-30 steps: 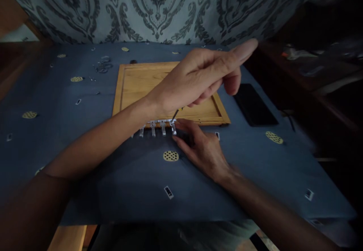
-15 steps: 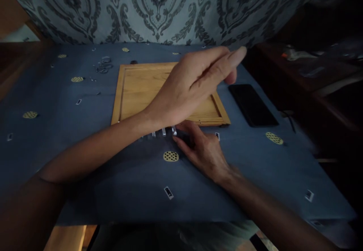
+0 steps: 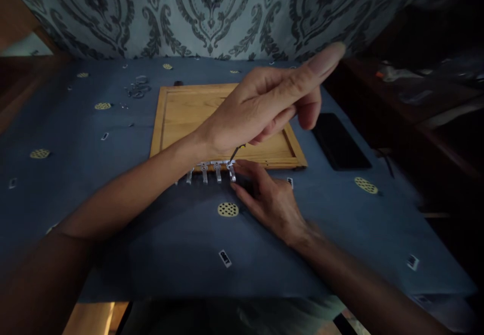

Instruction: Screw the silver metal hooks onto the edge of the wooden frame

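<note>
Left hand (image 3: 260, 108) is raised over the wooden board (image 3: 181, 118), grip closed on a thin screwdriver (image 3: 234, 153), tip down at the right end of the hook rail (image 3: 212, 167). The rail lies along the board's near edge, mid tabletop (image 3: 113, 214). Right hand (image 3: 270, 201) is flat on the cloth, fingertips (image 3: 239, 165) touching the rail's right end, holding nothing. Judgement: keep the driver upright on the screw, press the rail firm so it can't skid, turn with light, steady pressure. Phone (image 3: 338, 141) lies near the right edge.
</note>
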